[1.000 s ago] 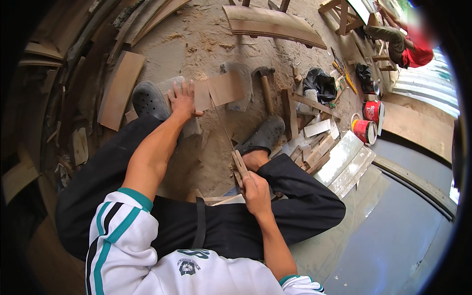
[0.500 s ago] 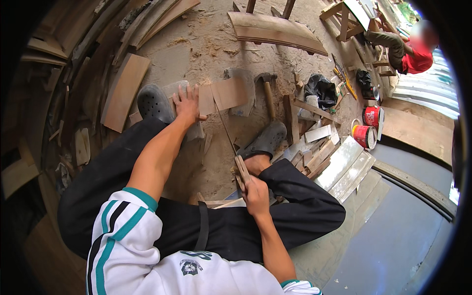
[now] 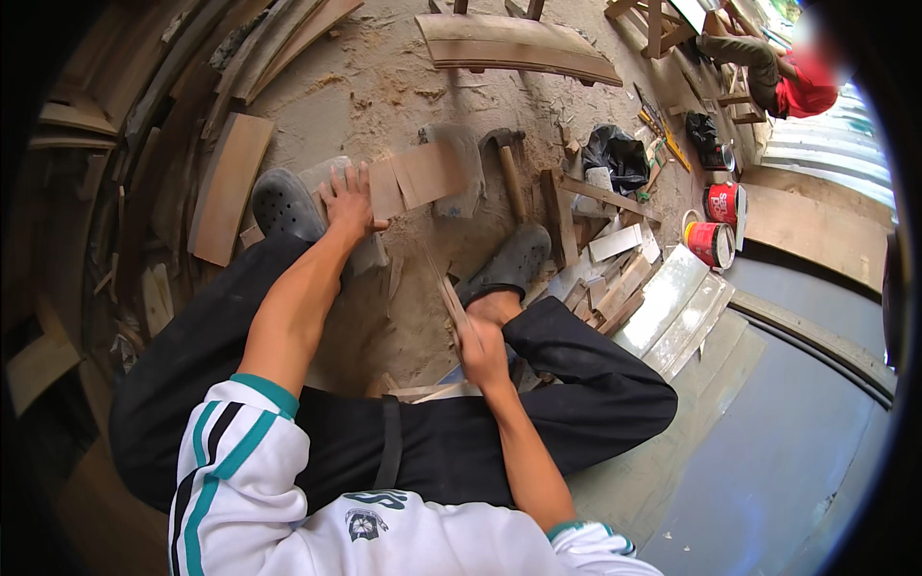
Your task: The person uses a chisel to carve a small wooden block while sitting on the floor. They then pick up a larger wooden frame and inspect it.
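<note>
My left hand lies on a wooden board, its fingers spread and pressing down on the left part. The board rests across two grey blocks, and a narrow cut runs partway across it near the middle. My right hand is wrapped round the wooden handle of a handsaw. The saw's thin blade is smeared by motion and points up toward the board; its tip seems apart from the cut. A grey clog on my left foot is beside the board's left end.
A hammer lies right of the far block. Wood offcuts are heaped by my right foot, with red paint cans beyond. Long planks lean at the left. A curved wooden piece stands ahead. Another person in red sits far right.
The saw has come out of the cut and back toward me, with my right hand lower and further left. My left hand stays on the board. The whole view has shifted slightly.
</note>
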